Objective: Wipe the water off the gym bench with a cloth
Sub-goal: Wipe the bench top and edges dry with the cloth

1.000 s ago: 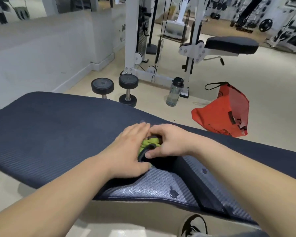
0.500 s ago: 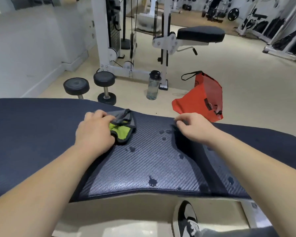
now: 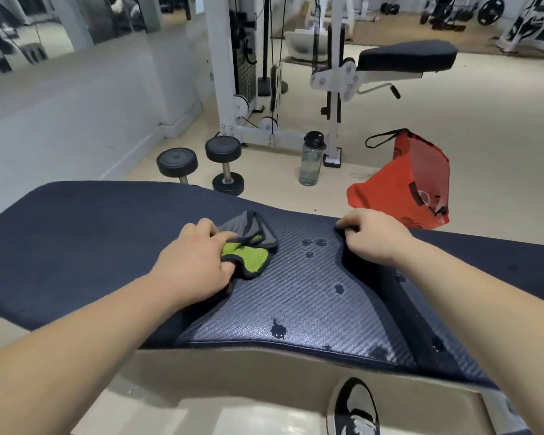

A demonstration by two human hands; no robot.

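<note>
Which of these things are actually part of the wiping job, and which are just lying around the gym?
In the job: cloth, gripped by the left hand; water drops; bench; dark mat, its edge held by the right hand.
Lying about: dumbbells; water bottle; red bag.

Bright, even indoor light, soft shadows, wide-angle bending at edges, slight background blur.

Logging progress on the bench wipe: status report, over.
Left hand grips microfiber cloth on bench pad. Right hand pinches edge of mat. Water drops unwiped right of cloth. Nothing blocking.
</note>
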